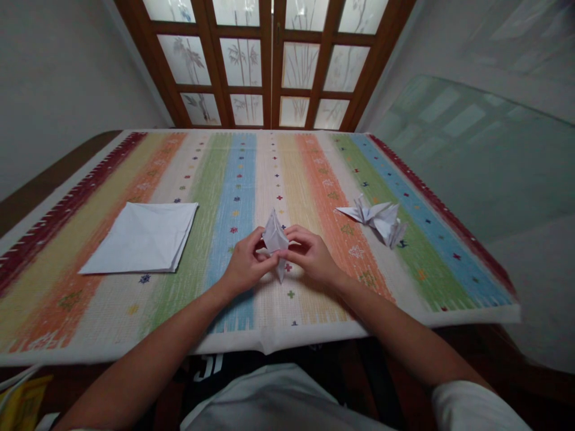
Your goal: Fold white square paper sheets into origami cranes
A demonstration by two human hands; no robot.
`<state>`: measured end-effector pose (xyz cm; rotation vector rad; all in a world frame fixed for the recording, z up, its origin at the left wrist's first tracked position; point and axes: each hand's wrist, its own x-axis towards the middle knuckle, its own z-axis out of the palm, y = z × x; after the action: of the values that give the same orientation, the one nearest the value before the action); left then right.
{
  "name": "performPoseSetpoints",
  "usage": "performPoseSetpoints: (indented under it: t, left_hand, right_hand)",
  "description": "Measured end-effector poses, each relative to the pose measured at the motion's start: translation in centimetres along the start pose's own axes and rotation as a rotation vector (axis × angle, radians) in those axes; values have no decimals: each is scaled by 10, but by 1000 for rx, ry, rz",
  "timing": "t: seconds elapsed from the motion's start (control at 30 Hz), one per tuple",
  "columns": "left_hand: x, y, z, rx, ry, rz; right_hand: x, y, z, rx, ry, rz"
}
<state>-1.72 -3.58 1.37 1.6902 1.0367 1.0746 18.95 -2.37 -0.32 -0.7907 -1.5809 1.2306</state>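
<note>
Between my two hands, just above the striped tablecloth, is a piece of white paper folded into a pointed diamond shape (275,234). One tip points away from me and another points down toward the table's near edge. My left hand (249,258) pinches its left side, thumb and fingers closed on the paper. From the right, my right hand (309,251) grips the opposite side the same way, with both thumbs meeting near the middle. Off to the right lie folded white paper cranes (380,218), bunched together; I cannot tell how many.
A stack of white paper sheets (141,236) lies on the left of the striped tablecloth (242,161). Beyond the table's far edge stand wooden doors with glass panes (269,66). A glass panel (476,149) leans by the right wall. Something yellow (24,401) is at lower left.
</note>
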Motion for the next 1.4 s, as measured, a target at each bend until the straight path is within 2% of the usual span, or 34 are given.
performPoseSetpoints:
  t: [0.23,0.43,0.57,0.67,1.0,1.3,1.4]
  left_hand:
    - [-1,-2,0,-25,-21,25]
    - [-2,-4,0,-43,-26,13]
    - [-1,-3,-1,-64,-30,31]
    - [1,-3,-3,-86,-40,40]
    - [2,-4,-2,-108,-45,1]
    - [1,-8,-2,-107,-33,-17]
    - [1,-8,-2,-93,-19,-28]
  right_hand:
    - [2,-1,0,52,27,42]
    - [2,0,4,183,115,98]
    - [3,-2,2,96,64,58]
    - [5,-3,0,59,71,31]
    - [5,-1,-2,94,59,85]
    - [6,0,-3,85,33,70]
    - [6,1,-3,82,86,69]
